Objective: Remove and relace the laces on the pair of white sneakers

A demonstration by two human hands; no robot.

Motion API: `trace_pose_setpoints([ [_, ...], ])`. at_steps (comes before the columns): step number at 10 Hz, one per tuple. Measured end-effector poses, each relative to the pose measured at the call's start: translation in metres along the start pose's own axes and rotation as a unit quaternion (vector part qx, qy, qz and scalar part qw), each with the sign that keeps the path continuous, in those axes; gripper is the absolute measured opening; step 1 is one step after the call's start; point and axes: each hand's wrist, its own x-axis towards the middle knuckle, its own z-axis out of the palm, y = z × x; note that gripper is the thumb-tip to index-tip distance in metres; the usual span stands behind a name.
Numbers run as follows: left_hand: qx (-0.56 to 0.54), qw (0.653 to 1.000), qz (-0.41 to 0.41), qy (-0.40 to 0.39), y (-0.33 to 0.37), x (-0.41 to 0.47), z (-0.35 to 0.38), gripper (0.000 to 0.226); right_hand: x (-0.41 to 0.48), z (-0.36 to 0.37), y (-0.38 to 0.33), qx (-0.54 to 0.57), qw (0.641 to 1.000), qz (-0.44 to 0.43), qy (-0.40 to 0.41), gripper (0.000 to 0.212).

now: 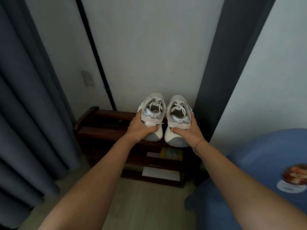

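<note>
Sneakers (pixel 153 113) are held out past a blue printed fabric (pixel 257 163) at the right, one in each hand. The left hand (pixel 142 128) has its grip curled round the heel of the left one, thumb across the back. The right hand (pixel 187 131) grips the right one the same way. They are side by side, heels toward the camera, white laces (pixel 159 105) loose, at the top of a dark wooden shoe rack (pixel 103 128). A yellowish bottle (pixel 171 153) lies on a lower shelf. Beyond is a pale wall (pixel 149 47), with a dark curtain (pixel 25 97) at the left.
</note>
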Motion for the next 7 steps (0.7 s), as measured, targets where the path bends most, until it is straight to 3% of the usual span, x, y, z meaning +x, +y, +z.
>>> trace_pose_setpoints([
  [1, 0.016, 1.000, 0.012, -0.010, -0.041, 0.036, 0.010, 0.096, 0.014, 0.006, 0.016, 0.005, 1.000, 0.002, 0.006, 0.101],
  [4, -0.041, 0.998, -0.038, -0.023, -0.041, 0.020, 0.017, 0.078, 0.024, 0.003, 0.026, 0.039, 0.998, 0.059, 0.005, 0.081],
  [7, 0.014, 0.995, -0.094, 0.008, -0.028, 0.001, 0.019, 0.087, -0.007, 0.018, 0.022, -0.079, 0.990, 0.090, 0.079, 0.105],
])
